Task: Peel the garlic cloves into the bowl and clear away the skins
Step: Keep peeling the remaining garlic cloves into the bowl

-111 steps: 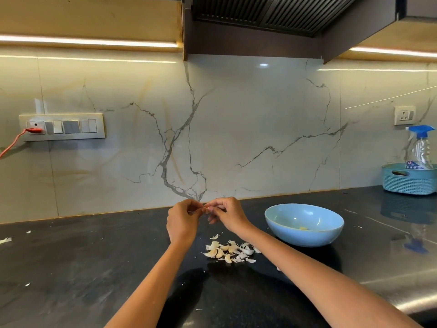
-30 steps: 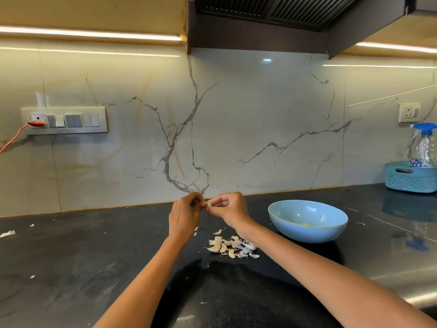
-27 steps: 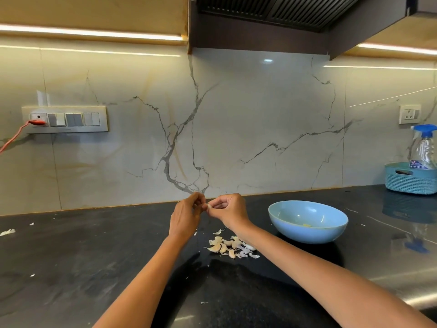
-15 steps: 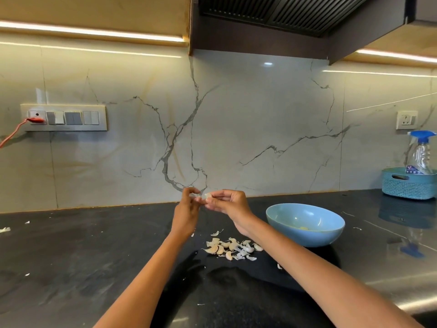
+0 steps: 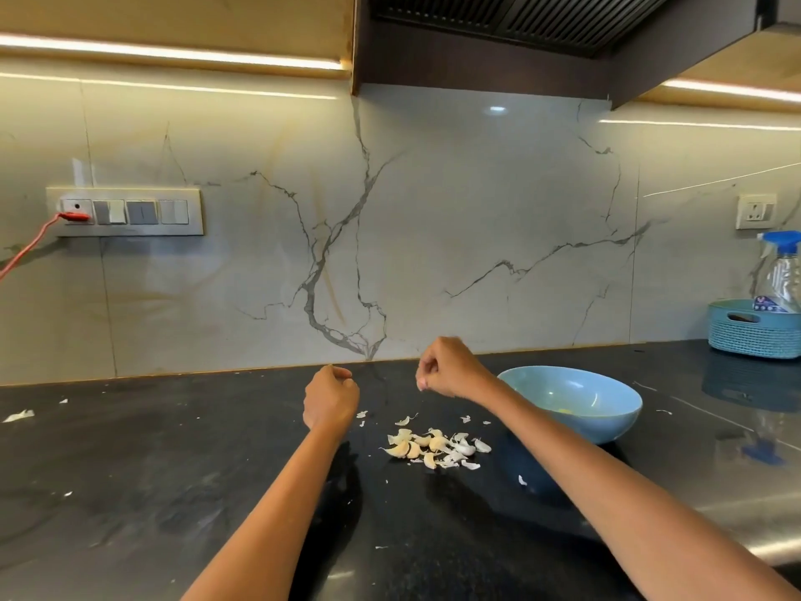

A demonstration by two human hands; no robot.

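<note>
Black stone counter (image 5: 173, 470) stretches bare leftward of both hands. The light-blue bowl (image 5: 607, 422) sits just right of the right hand (image 5: 450, 368), which pinches something small and white. The left hand (image 5: 329, 399) is curled; contents unclear. Between and below them lie loose garlic cloves and papery skins (image 5: 433, 446).

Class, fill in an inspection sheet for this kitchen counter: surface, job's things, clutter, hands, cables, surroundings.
Surface: black counter, skin flecks scattered.
Job's things: garlic pile beside blue bowl; something yellowish inside the bowl.
Clutter: stray skins far left.
Hands: left hand and right hand apart, fingers curled; contents unclear.
Cables: red cable plugged into switch panel.
Surroundings: basket with spray bottle, marble wall, hood.
</note>
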